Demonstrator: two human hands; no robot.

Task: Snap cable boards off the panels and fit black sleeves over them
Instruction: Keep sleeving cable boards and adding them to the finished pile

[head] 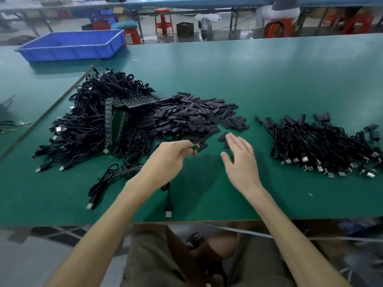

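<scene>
The right hand (pixel 240 156) is held open, fingers straight, with a loose black sleeve (pixel 222 137) lying just beyond it; the cable board (pixel 195 146) is pinched in the left hand (pixel 172 156), alongside.

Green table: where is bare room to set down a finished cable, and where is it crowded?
Bare: the far strip of the green table, from the blue tray rightward behind the sleeve pile; also the near edge, right of the right hand, in front of the sleeved cables. Crowded: the left side, under the cable heap.
</scene>
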